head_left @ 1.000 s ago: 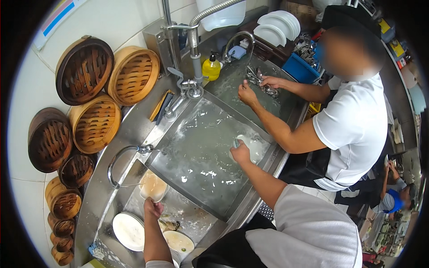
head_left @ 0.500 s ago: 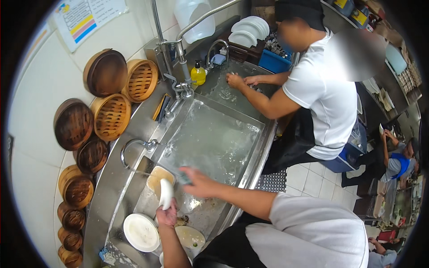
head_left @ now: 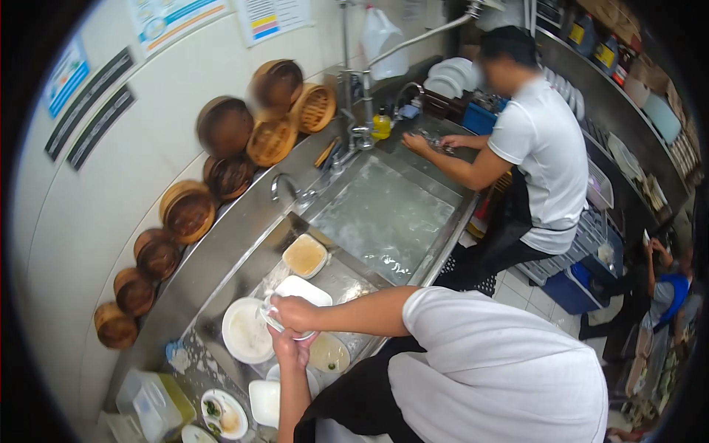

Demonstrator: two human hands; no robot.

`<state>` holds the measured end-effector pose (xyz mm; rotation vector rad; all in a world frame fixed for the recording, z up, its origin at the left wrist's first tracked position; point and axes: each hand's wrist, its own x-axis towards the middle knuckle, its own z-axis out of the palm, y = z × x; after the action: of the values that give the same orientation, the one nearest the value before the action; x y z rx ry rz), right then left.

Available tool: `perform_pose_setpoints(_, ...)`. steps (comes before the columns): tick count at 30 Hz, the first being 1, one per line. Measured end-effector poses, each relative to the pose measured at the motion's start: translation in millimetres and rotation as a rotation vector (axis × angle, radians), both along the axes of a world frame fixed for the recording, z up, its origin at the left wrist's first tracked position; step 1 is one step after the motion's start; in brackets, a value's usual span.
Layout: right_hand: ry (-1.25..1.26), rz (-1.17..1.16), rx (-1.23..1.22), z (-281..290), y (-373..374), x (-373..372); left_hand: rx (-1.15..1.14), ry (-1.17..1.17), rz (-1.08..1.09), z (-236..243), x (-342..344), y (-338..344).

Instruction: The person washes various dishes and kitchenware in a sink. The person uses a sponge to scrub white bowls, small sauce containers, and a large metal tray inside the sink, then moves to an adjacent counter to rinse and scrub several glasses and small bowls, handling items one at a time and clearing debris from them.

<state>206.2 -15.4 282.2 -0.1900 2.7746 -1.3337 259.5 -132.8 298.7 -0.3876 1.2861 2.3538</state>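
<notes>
Low over the near sink basin, my left hand [head_left: 290, 348] grips a small white dish [head_left: 270, 316] from below. My right hand [head_left: 295, 313] is closed and presses against the inside of the dish. Whatever its fingers hold is hidden. Just beyond my hands a white rectangular dish [head_left: 309, 289] lies in the basin, and farther off is a container with cloudy tan liquid [head_left: 305, 255]. A round white plate [head_left: 248, 331] sits left of my hands. A soiled plate [head_left: 329, 353] with a green scrap lies to their right.
Soapy water fills the middle sink [head_left: 384, 214]. A co-worker [head_left: 543, 140] rinses utensils at the far sink. Bamboo steamers [head_left: 188, 212] line the wall ledge beside a curved faucet [head_left: 284, 184]. Nearer stand a plate with food scraps [head_left: 224, 413] and a clear plastic tub [head_left: 151, 402].
My right hand has come back from the middle sink's edge to meet the left at the dish. The dish has tilted and moved nearer. The view has shifted, showing more of the near counter.
</notes>
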Motion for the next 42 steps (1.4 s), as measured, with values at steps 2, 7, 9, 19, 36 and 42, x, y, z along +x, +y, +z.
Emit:
perform_pose_setpoints(2, 0.056, 0.436, 0.136, 10.3, 3.7, 8.2, 0.119, -0.013, -0.073, -21.9, -2.8, -49.2)
perform_pose_setpoints(7, 0.319, 0.248, 0.763, 57.2, 22.1, 1.0, 0.144, 0.040, -0.011, 11.5, 12.3, -32.9)
perform_pose_setpoints(9, 0.382, 0.147, 0.615, 49.7, -16.9, 4.7, 0.206, 0.058, 0.057, 21.6, 8.5, -33.2)
perform_pose_setpoints(19, 0.158, 0.672, 0.722, 117.5, 25.8, 53.6, 0.199, -0.157, -0.381, 5.9, -44.7, -65.8)
perform_pose_setpoints(36, 0.248, -0.023, 0.344, 51.3, 86.7, 30.4, 0.512, -0.153, 0.076, -43.0, -31.2, 88.6)
perform_pose_setpoints(42, 0.236, -0.771, -0.511, -6.0, 230.1, 24.6, 0.351, 0.228, -0.098, 17.6, -46.5, 160.1)
